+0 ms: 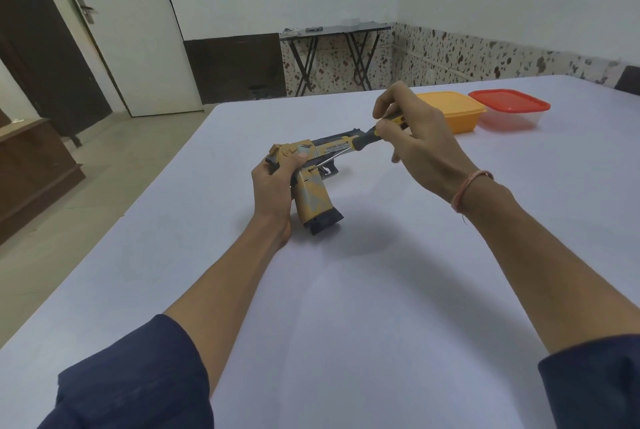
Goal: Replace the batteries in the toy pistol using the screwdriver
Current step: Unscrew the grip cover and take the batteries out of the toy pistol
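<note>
A tan and dark-grey toy pistol [317, 198] stands with the bottom of its grip on the white table [381, 290], barrel pointing away to the right. My left hand [273, 183] grips its rear end, thumb across the slide. My right hand [412, 131] pinches the dark handle of a screwdriver [367, 138] with fingertips. The thin metal shaft slants down to the left, and its tip sits at a screw on the upper part of the pistol grip, just behind the trigger.
A yellow lidded box [453, 110] and a clear box with a red lid [509, 108] stand at the far right of the table. The table's left edge runs diagonally; beyond it are floor, a wooden cabinet [31, 172] and a door. A folding table [332, 48] stands by the far wall.
</note>
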